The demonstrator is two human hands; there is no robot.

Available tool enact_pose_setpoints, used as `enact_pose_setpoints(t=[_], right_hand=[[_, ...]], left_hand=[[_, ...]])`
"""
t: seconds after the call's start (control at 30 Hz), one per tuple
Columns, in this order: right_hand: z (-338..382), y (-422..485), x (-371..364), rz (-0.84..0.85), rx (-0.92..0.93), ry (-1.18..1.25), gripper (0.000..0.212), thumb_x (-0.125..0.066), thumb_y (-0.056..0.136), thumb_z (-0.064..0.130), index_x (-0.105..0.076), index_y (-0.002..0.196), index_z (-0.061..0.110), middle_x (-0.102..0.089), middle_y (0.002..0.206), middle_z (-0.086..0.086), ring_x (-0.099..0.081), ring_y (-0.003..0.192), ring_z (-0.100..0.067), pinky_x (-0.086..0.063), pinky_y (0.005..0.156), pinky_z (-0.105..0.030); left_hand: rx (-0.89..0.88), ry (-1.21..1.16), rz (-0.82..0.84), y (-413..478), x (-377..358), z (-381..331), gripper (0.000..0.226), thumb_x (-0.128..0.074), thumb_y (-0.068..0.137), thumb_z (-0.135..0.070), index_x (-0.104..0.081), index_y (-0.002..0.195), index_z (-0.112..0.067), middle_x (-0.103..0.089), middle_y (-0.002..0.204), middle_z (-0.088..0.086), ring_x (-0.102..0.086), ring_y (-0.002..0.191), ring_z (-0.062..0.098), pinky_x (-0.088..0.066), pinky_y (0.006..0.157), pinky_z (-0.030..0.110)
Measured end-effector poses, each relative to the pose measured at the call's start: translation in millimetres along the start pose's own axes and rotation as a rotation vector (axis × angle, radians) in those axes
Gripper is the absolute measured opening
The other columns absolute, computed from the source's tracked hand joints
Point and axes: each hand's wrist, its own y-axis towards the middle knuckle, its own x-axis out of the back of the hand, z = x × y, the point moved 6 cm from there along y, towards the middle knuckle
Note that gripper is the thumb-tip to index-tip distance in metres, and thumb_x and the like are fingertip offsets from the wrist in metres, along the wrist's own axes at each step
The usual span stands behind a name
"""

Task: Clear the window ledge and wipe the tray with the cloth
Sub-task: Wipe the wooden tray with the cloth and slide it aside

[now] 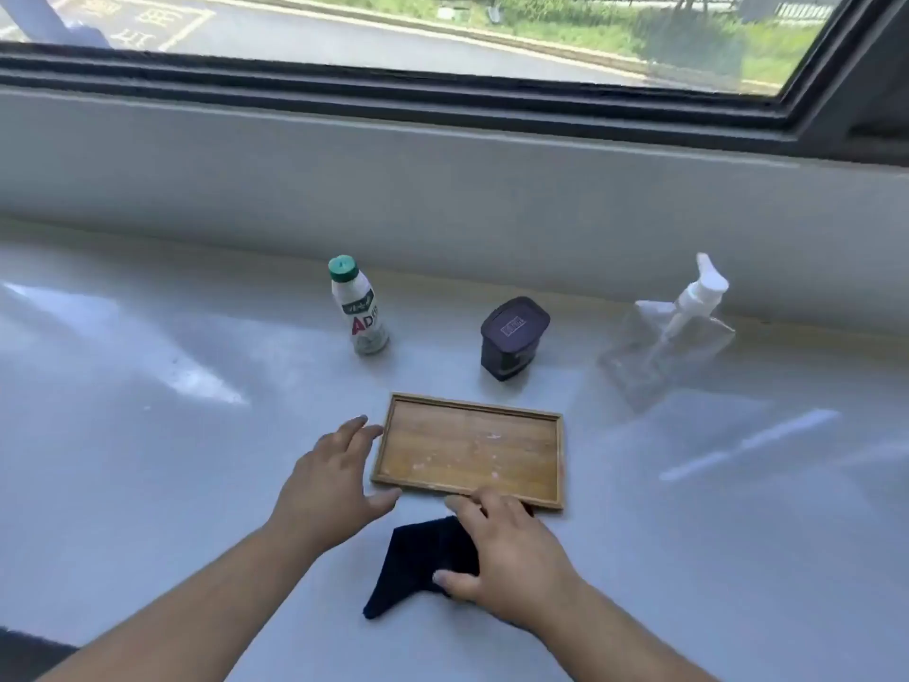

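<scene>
We are looking at the wooden tray (pixel 469 450) lying flat with pale spots on it, so it is needing a wipe. Just in front of the tray, our right hand (pixel 506 553) is closing on the dark cloth (pixel 418 563). Our left hand (pixel 329 484) is spread open, touching the tray's left edge, likely to steady it. Behind the tray, the bottle (pixel 358 307), dark box (pixel 511 337) and pump bottle (pixel 674 332) are standing.

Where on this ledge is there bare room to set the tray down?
Bare ledge stretches left of the milk bottle and left hand; another patch lies right of the tray, in front of the pump dispenser. It is crowded behind the tray near the dark jar, and in front, where the right hand presses the cloth.
</scene>
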Motion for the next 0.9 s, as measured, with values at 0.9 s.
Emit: enact_pose_setpoints(t=[0.9], right_hand=[[-14.2, 94.7, 8.3, -0.368, -0.109, -0.013, 0.027, -0.076, 0.075, 0.025, -0.067, 0.101, 0.026, -0.059, 0.104, 0.000, -0.051, 0.092, -0.026, -0.057, 0.071, -0.041]], left_hand=[[-0.332, -0.195, -0.161, 88.4, -73.5, 27.8, 0.134, -0.069, 0.058, -0.094, -0.034, 0.159, -0.012, -0.030, 0.171, -0.001, -0.031, 0.155, 0.013, -0.014, 0.129, 0.052]])
